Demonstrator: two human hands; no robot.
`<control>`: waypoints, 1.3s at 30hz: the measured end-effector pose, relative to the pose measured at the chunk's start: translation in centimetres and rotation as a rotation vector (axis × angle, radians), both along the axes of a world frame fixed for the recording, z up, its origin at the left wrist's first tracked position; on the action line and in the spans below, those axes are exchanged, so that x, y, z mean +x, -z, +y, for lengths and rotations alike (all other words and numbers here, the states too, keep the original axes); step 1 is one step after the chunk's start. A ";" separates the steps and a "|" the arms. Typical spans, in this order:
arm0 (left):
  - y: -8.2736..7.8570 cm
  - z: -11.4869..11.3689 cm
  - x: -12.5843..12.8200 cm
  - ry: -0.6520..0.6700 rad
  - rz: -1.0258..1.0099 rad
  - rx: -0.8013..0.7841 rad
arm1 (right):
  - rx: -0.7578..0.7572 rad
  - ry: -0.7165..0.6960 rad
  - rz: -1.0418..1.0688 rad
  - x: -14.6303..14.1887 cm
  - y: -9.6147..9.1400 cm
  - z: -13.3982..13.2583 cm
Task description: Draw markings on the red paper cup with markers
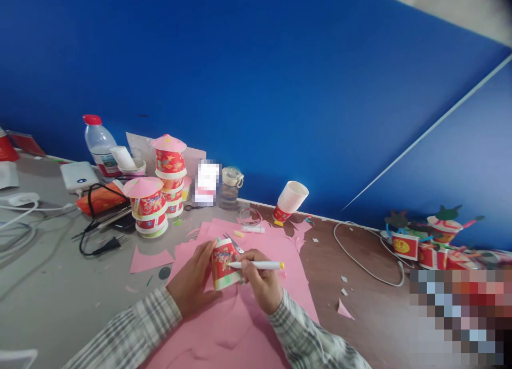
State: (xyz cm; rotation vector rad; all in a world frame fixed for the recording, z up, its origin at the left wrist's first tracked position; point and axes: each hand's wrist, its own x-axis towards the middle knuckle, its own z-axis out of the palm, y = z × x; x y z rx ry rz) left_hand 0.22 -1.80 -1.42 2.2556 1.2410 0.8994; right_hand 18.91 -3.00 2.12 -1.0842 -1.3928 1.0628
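Note:
My left hand (pixel 197 277) is closed around the left side of a red paper cup (pixel 225 262) with a printed picture and a pale rim. The cup lies tilted over pink paper (pixel 256 326). In my right hand (pixel 260 282) is a white marker (pixel 264 265) with a yellow end, its tip at the cup's printed side. Just behind the cup lie scissors (pixel 236 245), partly hidden by it. A small yellow cap (pixel 239 234) and another white marker (pixel 253 229) rest farther back on the paper.
Towers of red cups with pink cone roofs (pixel 147 203) stand at the left. Stacked cups (pixel 290 201) lean near the blue wall beside a lidded water bottle (pixel 231 186). A black plug cord (pixel 108 245) and a white cable (pixel 370 270) cross the table. Paper scraps (pixel 343 309) lie right.

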 end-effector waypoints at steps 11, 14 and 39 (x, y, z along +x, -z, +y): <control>0.1 0.1 0.0 0.009 -0.015 0.028 | -0.012 0.011 -0.018 -0.1 -0.5 0.0; 0.2 0.2 -0.1 0.009 -0.004 0.032 | -0.005 0.016 -0.015 -0.1 -0.4 -0.1; 0.5 0.2 -0.2 0.001 0.021 0.024 | 0.014 0.005 -0.022 0.0 -0.2 0.1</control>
